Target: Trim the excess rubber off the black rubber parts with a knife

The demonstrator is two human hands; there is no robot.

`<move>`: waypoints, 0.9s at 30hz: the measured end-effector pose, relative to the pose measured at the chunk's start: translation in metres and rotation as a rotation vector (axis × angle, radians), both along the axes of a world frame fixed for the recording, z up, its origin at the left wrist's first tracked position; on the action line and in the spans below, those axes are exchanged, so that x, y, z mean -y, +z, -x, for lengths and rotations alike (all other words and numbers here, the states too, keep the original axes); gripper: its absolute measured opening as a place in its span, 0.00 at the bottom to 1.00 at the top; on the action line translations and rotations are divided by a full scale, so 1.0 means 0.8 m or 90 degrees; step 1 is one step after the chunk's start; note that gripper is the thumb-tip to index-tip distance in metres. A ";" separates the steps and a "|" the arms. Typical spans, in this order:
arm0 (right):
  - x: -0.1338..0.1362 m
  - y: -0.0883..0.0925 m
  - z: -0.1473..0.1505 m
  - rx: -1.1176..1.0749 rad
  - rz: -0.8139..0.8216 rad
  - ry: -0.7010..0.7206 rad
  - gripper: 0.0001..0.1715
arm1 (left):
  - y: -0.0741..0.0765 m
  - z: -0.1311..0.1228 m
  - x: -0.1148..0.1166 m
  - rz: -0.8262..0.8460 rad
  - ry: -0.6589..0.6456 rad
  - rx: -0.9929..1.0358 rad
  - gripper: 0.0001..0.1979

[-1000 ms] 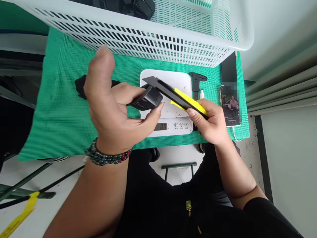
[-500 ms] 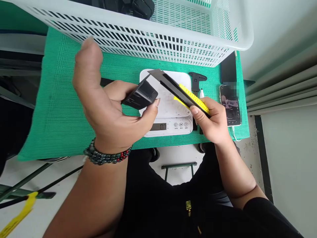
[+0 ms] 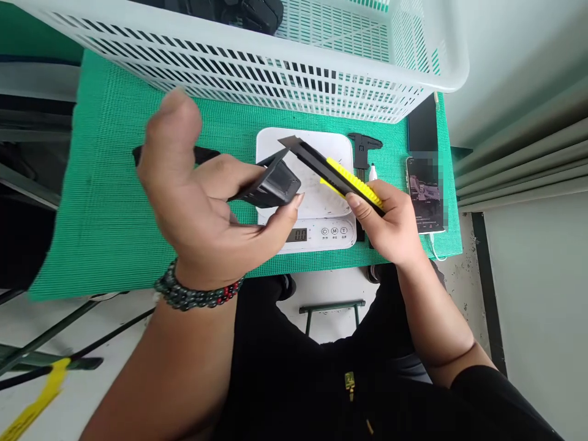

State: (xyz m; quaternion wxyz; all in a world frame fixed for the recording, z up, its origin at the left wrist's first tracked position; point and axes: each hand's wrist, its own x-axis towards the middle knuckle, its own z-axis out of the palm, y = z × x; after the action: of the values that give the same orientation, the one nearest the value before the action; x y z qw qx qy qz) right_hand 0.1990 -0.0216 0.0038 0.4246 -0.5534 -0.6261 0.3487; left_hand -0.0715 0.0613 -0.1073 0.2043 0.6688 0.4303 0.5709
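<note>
My left hand (image 3: 206, 202) grips a black plastic part (image 3: 278, 184) with a flared, box-like end; its other end shows behind the fingers, and the middle is hidden by them. In my right hand (image 3: 386, 223) is a yellow and black utility knife (image 3: 342, 177), its blade pointing up and to the left. The blade tip lies at the upper edge of the black part; I cannot tell if they touch. Below both hands sits a white kitchen scale (image 3: 305, 139), its display reading 0.0.
A large white plastic basket (image 3: 367, 92) with black parts (image 3: 257, 13) stands at the back. Right of the scale lie a black caliper (image 3: 362, 147), a white marker (image 3: 372, 173) and a phone (image 3: 425, 193) on a cable. Green mesh (image 3: 119, 245) covers the table.
The black part in my left hand has turned, so more of its far end shows on the left. The knife has come slightly lower, its blade now near the part's upper edge.
</note>
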 end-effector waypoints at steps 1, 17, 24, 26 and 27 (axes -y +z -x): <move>0.001 0.000 0.000 -0.006 0.000 -0.001 0.26 | 0.003 -0.001 -0.002 -0.063 -0.033 -0.031 0.68; 0.002 0.003 0.000 -0.030 -0.007 0.025 0.27 | 0.010 -0.004 -0.003 -0.247 0.004 -0.082 0.73; -0.001 -0.001 0.001 -0.006 0.021 0.004 0.30 | 0.014 -0.004 -0.015 -0.255 -0.079 -0.069 0.74; 0.000 0.000 0.001 -0.017 0.016 0.001 0.30 | 0.014 -0.006 -0.012 -0.226 -0.050 -0.057 0.74; 0.000 0.000 0.001 -0.024 0.013 0.001 0.30 | 0.014 -0.006 -0.009 -0.213 -0.026 -0.055 0.72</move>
State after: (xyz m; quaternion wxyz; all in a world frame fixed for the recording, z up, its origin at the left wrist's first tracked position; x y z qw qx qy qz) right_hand 0.1979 -0.0219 0.0040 0.4300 -0.5505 -0.6149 0.3661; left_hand -0.0664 0.0686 -0.0962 0.0833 0.7259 0.3242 0.6008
